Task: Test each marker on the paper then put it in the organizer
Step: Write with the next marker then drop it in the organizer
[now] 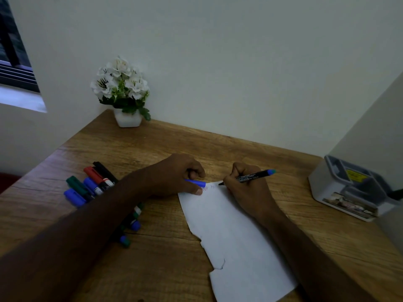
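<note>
Marker in use: a black-barrelled marker with a blue end, uncapped, its tip touching the top edge of the paper, just right of some faint red writing.
Right hand: the right hand has its fingers curled round the marker in a writing grip, the heel of the hand lying on the paper.
Left hand: the left hand is curled round a blue cap, with a fingertip pressing down the paper's top left corner.
Paper: a white sheet lying at a slant on the desk, its left edge torn and ragged.
Other markers: a loose group of markers in black, red, blue and green lies on the desk to the left; the left forearm crosses over it and hides the middle of several.
Organizer: a grey organizer with open compartments and a yellow label stands at the right edge of the desk, well apart from the paper; its contents are too dim to tell.
Around: a white pot of white flowers stands in the far corner against the wall; a window shows at the upper left.
</note>
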`<state>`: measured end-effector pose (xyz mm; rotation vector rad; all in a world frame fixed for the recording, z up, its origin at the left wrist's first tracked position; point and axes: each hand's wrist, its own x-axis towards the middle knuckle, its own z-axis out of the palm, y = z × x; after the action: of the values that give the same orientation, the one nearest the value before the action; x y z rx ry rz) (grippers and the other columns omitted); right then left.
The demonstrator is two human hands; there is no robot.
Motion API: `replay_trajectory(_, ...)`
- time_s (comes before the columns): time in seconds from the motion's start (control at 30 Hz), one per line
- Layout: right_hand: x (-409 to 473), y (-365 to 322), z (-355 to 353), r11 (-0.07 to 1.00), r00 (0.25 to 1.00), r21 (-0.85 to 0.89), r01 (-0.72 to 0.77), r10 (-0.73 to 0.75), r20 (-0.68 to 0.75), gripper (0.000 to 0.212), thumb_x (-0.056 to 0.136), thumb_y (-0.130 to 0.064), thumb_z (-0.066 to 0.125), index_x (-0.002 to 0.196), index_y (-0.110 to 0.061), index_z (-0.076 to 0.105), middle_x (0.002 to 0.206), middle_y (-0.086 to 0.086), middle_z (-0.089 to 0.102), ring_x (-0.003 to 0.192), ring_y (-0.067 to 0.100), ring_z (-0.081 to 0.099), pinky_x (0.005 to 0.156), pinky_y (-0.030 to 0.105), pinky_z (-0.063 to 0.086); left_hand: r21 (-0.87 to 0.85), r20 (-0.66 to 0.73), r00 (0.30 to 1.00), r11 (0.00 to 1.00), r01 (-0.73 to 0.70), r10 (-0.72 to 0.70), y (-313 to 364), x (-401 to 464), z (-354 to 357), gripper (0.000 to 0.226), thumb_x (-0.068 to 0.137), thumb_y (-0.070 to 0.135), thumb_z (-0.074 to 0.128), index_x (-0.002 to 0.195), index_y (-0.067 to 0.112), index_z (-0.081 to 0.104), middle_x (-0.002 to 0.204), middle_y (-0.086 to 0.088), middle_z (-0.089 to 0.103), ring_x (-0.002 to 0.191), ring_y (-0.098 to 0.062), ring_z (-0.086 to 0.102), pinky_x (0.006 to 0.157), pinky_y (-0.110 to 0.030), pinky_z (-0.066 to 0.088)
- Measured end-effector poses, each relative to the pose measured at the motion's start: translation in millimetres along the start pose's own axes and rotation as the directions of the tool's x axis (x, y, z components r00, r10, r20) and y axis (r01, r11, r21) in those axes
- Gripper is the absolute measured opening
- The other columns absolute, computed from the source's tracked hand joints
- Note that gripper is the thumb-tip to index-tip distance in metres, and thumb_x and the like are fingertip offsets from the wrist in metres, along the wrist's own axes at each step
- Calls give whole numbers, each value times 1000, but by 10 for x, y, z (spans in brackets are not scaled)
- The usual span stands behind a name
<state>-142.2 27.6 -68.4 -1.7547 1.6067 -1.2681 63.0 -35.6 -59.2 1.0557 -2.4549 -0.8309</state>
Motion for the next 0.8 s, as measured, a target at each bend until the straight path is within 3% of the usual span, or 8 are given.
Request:
replay_trajectory(0.2,-6,2,-8,1000,1000,-6,10,-10,13,34,74,0,61,53,-12,37,51,-1,39,50,6,34,46,17,27,-1,-4,1000,1000,-1,1,4,-5,-3,44,76,33,79,116,23,65,96,8,60,85,-7,56,71,-19,45)
replay_trajectory(0.37,-9,17,-13,1000,1000,-9,-10,10,-1,31,77,5,62,58,2,37,55,9,40,52,8,35,47,20,28,5,-6,1000,1000,-8,8,4,-8,-1,44,76,33,79,116,22,65,95,10,59,83,-5,55,70,-17,44)
replay_trajectory(0.53,-12,-1,-13,1000,1000,-3,-6,6,-6,36,78,6,62,55,-10,39,53,2,42,50,4,37,48,16,31,5,-2,1000,1000,-4,4,-3,-8,3,45,75,34,79,116,22,65,95,9,60,84,-5,56,71,-18,44)
replay_trajectory(0.73,14,3,3,1000,1000,-19,-20,20,-13,33,79,3,63,57,-8,42,55,-2,46,50,2,40,48,13,33,10,-4,1000,1000,-6,6,5,-11,-4,44,76,35,79,116,22,65,92,13,57,82,-3,54,68,-14,40)
replay_trajectory(0.8,2,8,-19,999,998,21,-39,40,-37,26,80,3,61,61,1,44,57,-1,48,51,1,42,50,13,35,18,2,1000,1000,-7,7,14,-12,-6,45,76,34,79,117,21,65,93,12,57,82,-3,54,68,-14,40)
